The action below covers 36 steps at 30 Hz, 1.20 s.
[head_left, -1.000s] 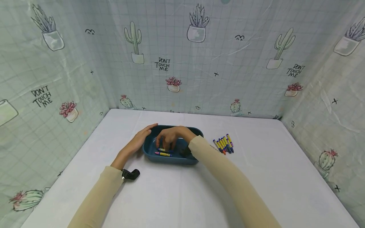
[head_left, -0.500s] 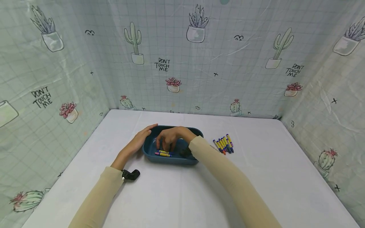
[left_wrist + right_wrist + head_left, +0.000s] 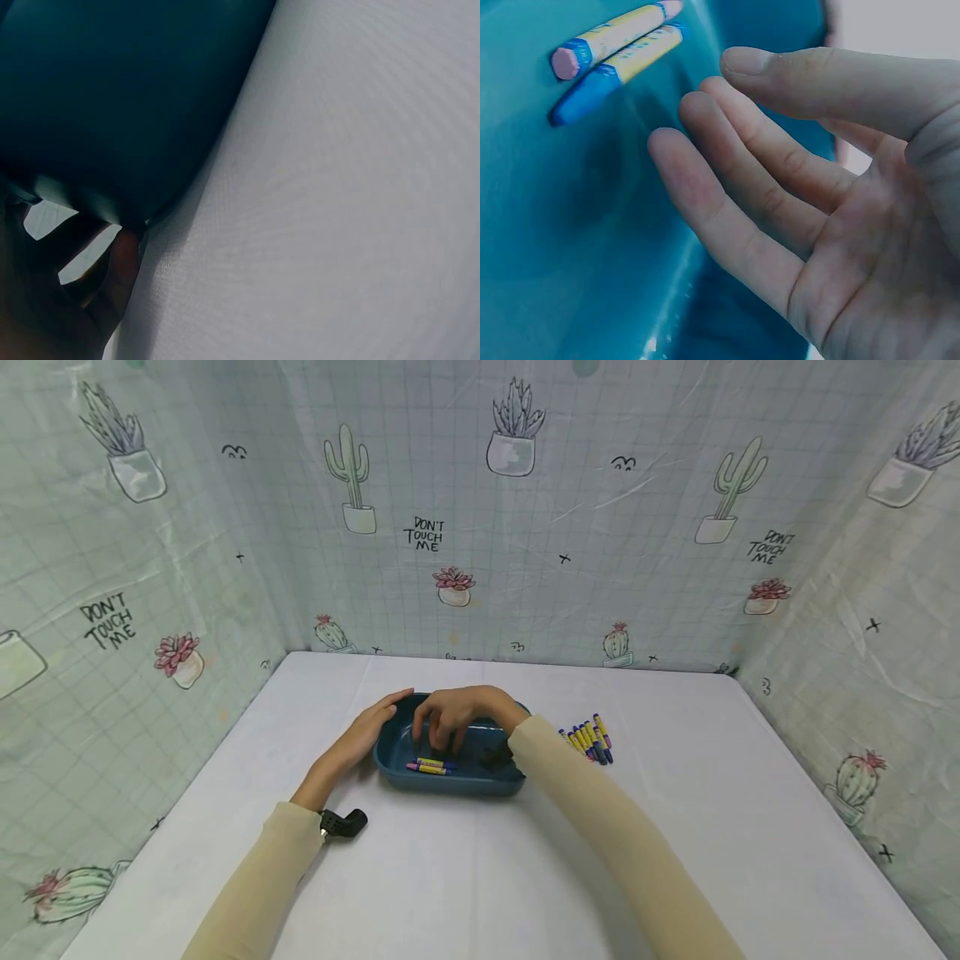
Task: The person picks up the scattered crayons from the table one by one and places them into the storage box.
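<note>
A dark blue rectangular tub [image 3: 450, 785] stands on the white table. In it, near the front wall at left, two yellow-wrapped crayons lie side by side: a pink crayon [image 3: 615, 39] and a blue crayon [image 3: 622, 71]. My right hand [image 3: 457, 714] hovers inside the tub just behind the crayons, apart from them, its fingers loosely bent and holding nothing. My left hand [image 3: 367, 727] rests against the tub's left end, its fingers reaching along the far corner. In the left wrist view the thumb touches the tub's outer wall.
Several more crayons [image 3: 588, 739] lie in a loose row on the table, right of the tub, partly behind the right sleeve. A black wrist camera [image 3: 345, 823] sticks out from the left wrist. Patterned cloth walls [image 3: 480, 527] enclose the table's back and sides.
The blue crayon came to lie close beside the pink one. My right hand let it go and has lifted slightly up and back. My left hand stays on the tub.
</note>
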Available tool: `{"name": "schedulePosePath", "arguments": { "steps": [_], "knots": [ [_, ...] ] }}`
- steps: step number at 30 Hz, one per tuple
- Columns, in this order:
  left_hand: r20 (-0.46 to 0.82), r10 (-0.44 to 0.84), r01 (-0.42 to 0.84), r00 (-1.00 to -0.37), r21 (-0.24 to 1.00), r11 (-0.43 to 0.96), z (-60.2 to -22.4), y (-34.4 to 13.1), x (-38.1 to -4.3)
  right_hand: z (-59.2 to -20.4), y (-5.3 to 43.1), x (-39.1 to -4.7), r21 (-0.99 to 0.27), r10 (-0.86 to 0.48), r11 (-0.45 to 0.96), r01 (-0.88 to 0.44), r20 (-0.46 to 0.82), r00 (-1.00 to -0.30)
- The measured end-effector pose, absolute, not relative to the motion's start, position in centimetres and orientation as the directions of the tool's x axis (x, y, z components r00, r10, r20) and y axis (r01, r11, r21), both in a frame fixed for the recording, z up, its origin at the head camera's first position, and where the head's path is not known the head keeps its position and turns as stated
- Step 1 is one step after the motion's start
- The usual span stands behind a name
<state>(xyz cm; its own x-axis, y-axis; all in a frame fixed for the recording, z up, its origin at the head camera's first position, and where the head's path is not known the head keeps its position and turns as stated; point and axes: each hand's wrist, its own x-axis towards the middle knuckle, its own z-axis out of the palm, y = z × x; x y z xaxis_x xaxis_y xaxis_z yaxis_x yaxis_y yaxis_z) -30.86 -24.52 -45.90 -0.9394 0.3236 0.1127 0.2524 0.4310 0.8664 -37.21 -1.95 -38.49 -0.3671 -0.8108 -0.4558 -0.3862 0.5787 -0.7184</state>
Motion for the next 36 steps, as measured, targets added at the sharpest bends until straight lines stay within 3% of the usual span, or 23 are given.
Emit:
{"name": "schedulePosePath", "arguments": {
  "steps": [6,12,21,36],
  "knots": [
    [0.09,0.35,0.248,-0.933,0.863,0.44,-43.3,-23.5,-29.0,-37.7,0.0,-37.0,-0.727,-0.828,0.55,-0.411,-0.41,-0.382],
    [0.071,0.332,0.222,-0.94,0.868,0.444,-43.5,-23.4,-29.0,-36.5,2.4,-36.8,-0.718,-0.838,0.533,-0.447,-0.377,-0.394],
    [0.109,0.315,0.247,-0.943,0.863,0.441,-46.6,-24.3,-31.1,-34.0,6.7,-35.7,-0.711,-0.809,0.557,-0.43,-0.349,-0.472],
    [0.124,0.308,0.258,-0.943,0.859,0.443,-46.2,-24.3,-30.6,-33.9,15.2,-33.6,-0.721,-0.739,0.569,-0.395,-0.238,-0.63]
  ]
}}
